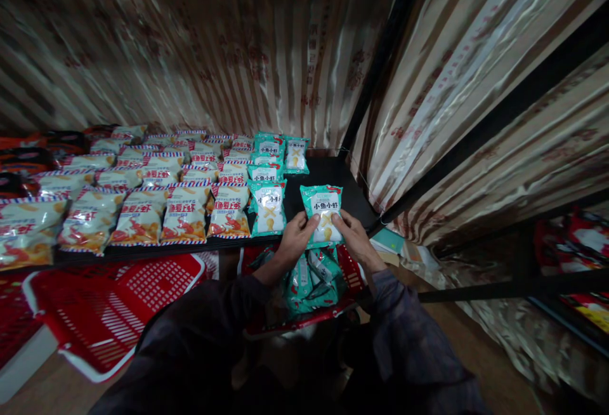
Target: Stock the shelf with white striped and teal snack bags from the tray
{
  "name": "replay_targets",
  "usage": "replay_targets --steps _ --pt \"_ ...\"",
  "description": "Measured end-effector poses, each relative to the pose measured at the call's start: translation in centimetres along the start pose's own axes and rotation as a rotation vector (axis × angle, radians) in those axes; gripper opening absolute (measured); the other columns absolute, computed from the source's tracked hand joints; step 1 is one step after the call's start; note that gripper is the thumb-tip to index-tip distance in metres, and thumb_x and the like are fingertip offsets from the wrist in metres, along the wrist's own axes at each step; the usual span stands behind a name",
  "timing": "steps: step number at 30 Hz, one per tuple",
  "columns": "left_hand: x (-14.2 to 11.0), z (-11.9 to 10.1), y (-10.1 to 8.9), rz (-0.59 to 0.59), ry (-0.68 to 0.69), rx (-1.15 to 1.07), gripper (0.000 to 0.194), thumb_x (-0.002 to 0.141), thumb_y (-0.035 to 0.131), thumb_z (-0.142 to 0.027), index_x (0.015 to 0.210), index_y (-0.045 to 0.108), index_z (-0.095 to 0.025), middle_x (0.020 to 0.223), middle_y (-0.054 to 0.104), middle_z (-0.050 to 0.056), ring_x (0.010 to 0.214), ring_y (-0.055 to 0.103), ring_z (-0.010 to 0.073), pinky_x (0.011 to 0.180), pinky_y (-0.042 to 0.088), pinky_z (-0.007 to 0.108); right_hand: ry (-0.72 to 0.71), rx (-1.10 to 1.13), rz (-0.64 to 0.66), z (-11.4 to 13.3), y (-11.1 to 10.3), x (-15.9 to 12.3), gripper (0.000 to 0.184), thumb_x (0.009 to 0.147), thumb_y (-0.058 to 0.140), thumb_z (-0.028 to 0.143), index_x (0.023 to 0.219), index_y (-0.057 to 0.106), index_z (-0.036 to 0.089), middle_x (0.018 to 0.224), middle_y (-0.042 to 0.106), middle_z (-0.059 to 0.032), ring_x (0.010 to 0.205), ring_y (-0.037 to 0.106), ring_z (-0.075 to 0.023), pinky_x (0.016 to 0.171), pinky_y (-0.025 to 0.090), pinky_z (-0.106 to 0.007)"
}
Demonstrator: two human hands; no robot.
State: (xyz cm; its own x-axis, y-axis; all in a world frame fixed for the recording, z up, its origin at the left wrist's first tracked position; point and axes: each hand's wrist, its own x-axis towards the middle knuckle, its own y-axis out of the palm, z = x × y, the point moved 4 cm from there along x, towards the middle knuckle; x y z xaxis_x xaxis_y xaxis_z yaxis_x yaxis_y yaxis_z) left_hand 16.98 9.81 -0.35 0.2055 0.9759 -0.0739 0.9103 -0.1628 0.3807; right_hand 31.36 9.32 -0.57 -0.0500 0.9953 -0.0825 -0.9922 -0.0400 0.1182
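Between my two hands I hold a teal and white snack bag (pixel 322 215) upright, its printed front toward me, at the front edge of the black shelf (pixel 328 177). My left hand (pixel 295 237) grips its left side, with the thumb on the front. On the right side my right hand (pixel 356 238) pinches it the same way; the fingers behind the bag are hidden. Just left stands a matching teal bag (pixel 269 209), with several more behind it. Below my hands, a red basket (pixel 353 275) holds several loose teal bags (pixel 316 278).
Rows of white snack bags (pixel 185 212) with red lettering fill the shelf's left part. Dark and orange packets (pixel 23 158) sit at far left. An empty-looking red basket (pixel 114 307) rests below. Black frame posts (pixel 380 66) and pale curtains (pixel 285 40) enclose the back and right.
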Motion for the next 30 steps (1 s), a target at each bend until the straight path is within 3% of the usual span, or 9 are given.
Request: replay_targets --steps 5,13,16,20,26,30 --pt "0.1 0.9 0.2 0.001 0.006 -0.003 0.062 0.065 0.08 -0.058 0.106 0.066 -0.014 0.1 0.075 0.01 0.094 0.069 0.0261 0.09 0.053 0.04 -0.103 -0.218 -0.108 0.4 -0.3 -0.2 0.054 0.074 0.064 0.069 0.093 0.067 0.019 0.08 0.07 -0.0024 0.071 0.061 -0.0187 0.062 0.048 -0.027" --pt "-0.3 1.4 -0.5 -0.138 0.132 0.248 0.043 0.082 0.064 -0.053 0.103 0.067 -0.016 0.092 0.073 0.006 0.083 0.066 0.0214 0.073 0.052 0.028 -0.192 -0.376 -0.206 -0.1 -0.2 -0.3 0.053 0.083 0.049 0.068 0.085 0.068 0.019 0.074 0.064 -0.0007 0.068 0.052 -0.0163 0.057 0.039 -0.025" --pt "-0.5 1.2 -0.6 -0.184 0.146 0.294 0.039 0.087 0.057 -0.048 0.109 0.068 -0.017 0.098 0.073 0.006 0.089 0.065 0.0225 0.079 0.05 0.029 -0.195 -0.336 -0.25 -0.7 -0.4 -0.1 0.054 0.084 0.047 0.069 0.084 0.067 0.019 0.075 0.064 -0.0011 0.069 0.053 -0.0169 0.059 0.041 -0.025" --pt "-0.5 0.8 -0.4 -0.225 0.198 0.264 0.042 0.087 0.059 -0.039 0.123 0.063 -0.019 0.118 0.069 0.006 0.113 0.059 0.0235 0.095 0.045 0.028 -0.197 -0.307 -0.324 -0.9 -0.5 -0.3 0.055 0.085 0.045 0.07 0.079 0.064 0.019 0.072 0.062 -0.0017 0.068 0.053 -0.0179 0.06 0.042 -0.027" --pt "-0.3 1.4 -0.1 -0.181 0.149 0.299 0.059 0.091 0.052 -0.038 0.145 0.041 -0.016 0.083 0.071 0.003 0.072 0.062 0.0176 0.068 0.049 0.026 -0.233 -0.314 -0.372 0.0 -0.4 -1.1 0.054 0.085 0.047 0.069 0.084 0.066 0.018 0.078 0.066 -0.0035 0.07 0.056 -0.0181 0.062 0.044 -0.027" --pt "-0.8 0.8 -0.2 -0.228 0.295 0.439 0.058 0.092 0.05 -0.031 0.147 0.036 -0.02 0.12 0.065 0.011 0.091 0.065 0.0181 0.084 0.05 0.03 -0.246 -0.381 -0.443 0.4 -0.8 -1.1 0.059 0.084 0.049 0.068 0.096 0.07 0.015 0.081 0.07 -0.005 0.071 0.059 -0.0189 0.062 0.046 -0.028"
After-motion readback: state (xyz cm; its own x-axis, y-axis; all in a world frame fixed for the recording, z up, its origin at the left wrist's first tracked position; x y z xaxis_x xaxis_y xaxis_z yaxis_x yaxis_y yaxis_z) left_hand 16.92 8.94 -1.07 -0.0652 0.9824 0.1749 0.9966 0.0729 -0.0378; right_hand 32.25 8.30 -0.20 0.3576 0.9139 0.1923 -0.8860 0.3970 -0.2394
